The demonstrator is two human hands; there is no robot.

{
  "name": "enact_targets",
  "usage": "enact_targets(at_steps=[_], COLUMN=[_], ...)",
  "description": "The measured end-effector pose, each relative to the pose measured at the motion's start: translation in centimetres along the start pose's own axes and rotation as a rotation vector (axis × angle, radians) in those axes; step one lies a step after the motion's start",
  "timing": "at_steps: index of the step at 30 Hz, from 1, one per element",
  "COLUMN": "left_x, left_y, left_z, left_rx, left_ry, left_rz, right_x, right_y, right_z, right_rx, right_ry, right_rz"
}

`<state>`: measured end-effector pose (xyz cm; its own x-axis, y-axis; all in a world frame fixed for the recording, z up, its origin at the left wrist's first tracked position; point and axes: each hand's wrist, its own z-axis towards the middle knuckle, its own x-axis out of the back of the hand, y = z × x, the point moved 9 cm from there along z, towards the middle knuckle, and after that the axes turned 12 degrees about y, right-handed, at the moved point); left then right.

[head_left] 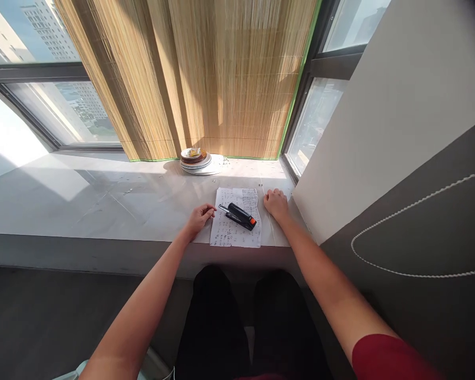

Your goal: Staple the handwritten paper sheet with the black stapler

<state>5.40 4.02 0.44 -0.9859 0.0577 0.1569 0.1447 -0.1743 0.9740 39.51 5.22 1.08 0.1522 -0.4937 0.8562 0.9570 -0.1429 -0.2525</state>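
A black stapler [240, 216] with an orange part near its lower right end lies slantwise on a sheet of paper [225, 232]. From the stapler's upper left end a silvery metal strip sticks out. Handwriting covers the sheet, which lies on the windowsill. My left hand [201, 218] rests beside the sheet's left edge, its fingers curled together, with nothing visible in them. Just right of the sheet, my right hand [276, 204] lies on the sill, closed and apart from the stapler. Neither hand touches the stapler.
A stack of plates [198, 162] stands at the back of the windowsill [63, 206], against a slatted bamboo blind [229, 95]. A wall [364, 121] bounds the sill on the right. A white beaded cord [404, 211] hangs at far right.
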Motion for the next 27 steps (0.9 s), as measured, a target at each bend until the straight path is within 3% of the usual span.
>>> enact_targets(at_steps=[4,9,15,19,27], left_x=[0.1,0.1,-1.3,-2.8,-2.3], left_y=[-0.2,1.4,-0.3,-1.3,0.6], left_z=[2.5,8.3,14.7,15.0,12.3], left_rx=[-0.019,-0.253,-0.265,-0.339,-0.423], left_ry=[0.090,0.210,0.125,0.030,0.171], left_rz=[0.161,0.362,0.621,0.971,1.085], right_x=[-0.1,-0.5,-0.7,-0.6,-0.1], right_y=[-0.2,-0.1,-0.2,-0.3,-0.6], right_z=[0.2,0.6,0.8,0.7,0.6], right_rx=[0.003,0.011,0.002,-0.005,-0.020], right_ry=[-0.017,-0.018,-0.041,-0.065,-0.104], right_rz=[0.001,-0.012,-0.037,-0.051,-0.035])
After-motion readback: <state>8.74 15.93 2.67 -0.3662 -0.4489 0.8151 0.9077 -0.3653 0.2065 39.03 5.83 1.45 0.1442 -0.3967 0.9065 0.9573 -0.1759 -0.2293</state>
